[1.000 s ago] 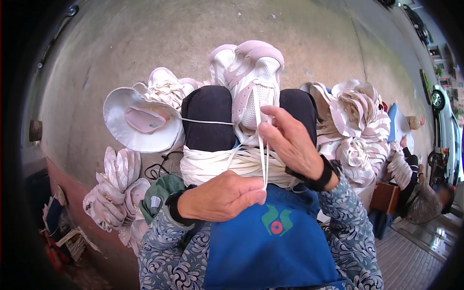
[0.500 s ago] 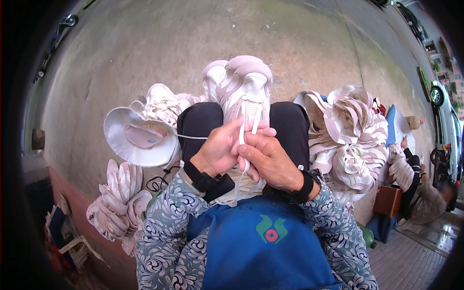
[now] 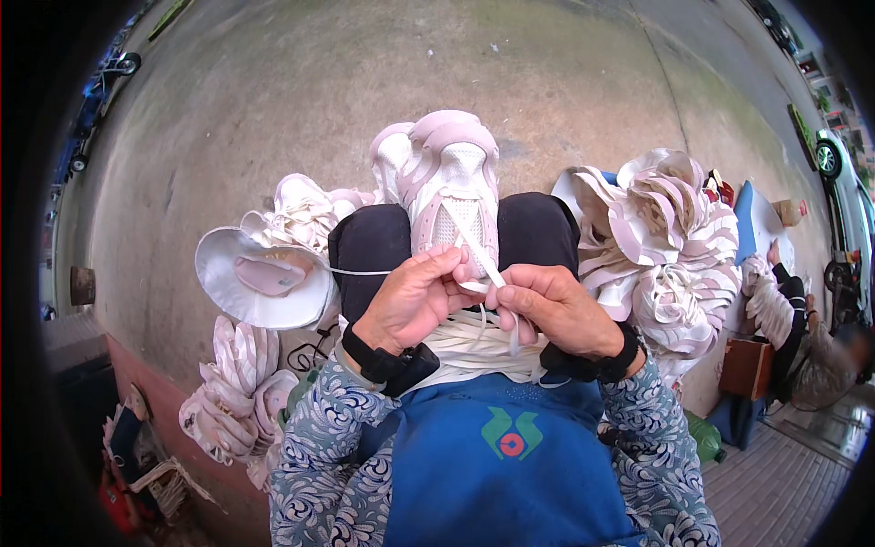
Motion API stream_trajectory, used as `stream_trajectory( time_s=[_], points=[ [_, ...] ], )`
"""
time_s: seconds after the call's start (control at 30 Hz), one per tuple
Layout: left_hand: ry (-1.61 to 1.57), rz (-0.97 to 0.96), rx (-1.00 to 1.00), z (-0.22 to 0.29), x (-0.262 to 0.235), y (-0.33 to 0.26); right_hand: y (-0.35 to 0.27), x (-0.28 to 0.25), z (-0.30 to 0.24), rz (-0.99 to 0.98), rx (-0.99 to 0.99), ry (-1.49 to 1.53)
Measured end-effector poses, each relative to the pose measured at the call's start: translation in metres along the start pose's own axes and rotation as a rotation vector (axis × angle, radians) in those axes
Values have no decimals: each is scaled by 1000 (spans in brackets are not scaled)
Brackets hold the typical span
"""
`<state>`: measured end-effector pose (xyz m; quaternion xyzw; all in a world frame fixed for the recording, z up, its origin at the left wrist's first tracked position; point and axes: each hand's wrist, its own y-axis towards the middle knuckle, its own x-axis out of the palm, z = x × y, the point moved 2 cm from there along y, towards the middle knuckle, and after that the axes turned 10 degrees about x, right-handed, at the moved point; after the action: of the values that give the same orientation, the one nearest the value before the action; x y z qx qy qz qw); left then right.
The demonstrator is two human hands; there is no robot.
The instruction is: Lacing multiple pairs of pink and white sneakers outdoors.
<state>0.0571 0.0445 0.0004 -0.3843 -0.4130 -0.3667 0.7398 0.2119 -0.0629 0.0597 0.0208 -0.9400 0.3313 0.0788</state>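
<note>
Our left hand (image 3: 415, 296) and right hand (image 3: 556, 305) meet over our lap, fingers curled and pinching a flat white shoelace (image 3: 476, 257) that runs up to the tongue of a pale pink sneaker (image 3: 453, 187). The sneaker rests toe-away between our dark-clad knees (image 3: 369, 251), just beyond the hands. We judge the lace soft, limp and light, easy to let slip, so it is best pinched close to its tip; the shoe itself looks light and padded, and the firmest hold would be around the midfoot or heel. A bundle of loose white laces (image 3: 474, 346) lies across our lap under the wrists, touching the blue apron (image 3: 497, 456), and could tangle with the working lace. To the left sits a white sun hat (image 3: 264, 287) on a pile of sneakers (image 3: 232, 401); to the right rises a larger heap of pink-and-white shoes (image 3: 661, 237). Beyond it another person (image 3: 802, 328) sits on the concrete ground (image 3: 365, 82).
</note>
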Motion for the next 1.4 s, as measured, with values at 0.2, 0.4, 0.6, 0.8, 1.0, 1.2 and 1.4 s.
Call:
stream_trajectory(
  time_s=[0.2,0.4,0.6,0.8,1.0,1.2,1.4],
  points=[
    [-38,119,183,31,-6,-23,-2,-16,7,189,-254,179],
    [-235,198,718,131,-76,-122,-2,-66,29,226,113,359],
    [223,236,1081,228,-121,-257,12,-113,46,496,33,361],
    [179,891,1510,294,-150,-353,28,-149,68,691,-90,156],
    [251,209,1405,323,-145,-376,22,-135,40,1093,-396,-723],
    [1107,569,1075,223,-56,-221,-2,-43,11,423,-586,-823],
    [1098,247,564,93,2,-73,9,-16,30,383,-337,-1259]
  ],
)
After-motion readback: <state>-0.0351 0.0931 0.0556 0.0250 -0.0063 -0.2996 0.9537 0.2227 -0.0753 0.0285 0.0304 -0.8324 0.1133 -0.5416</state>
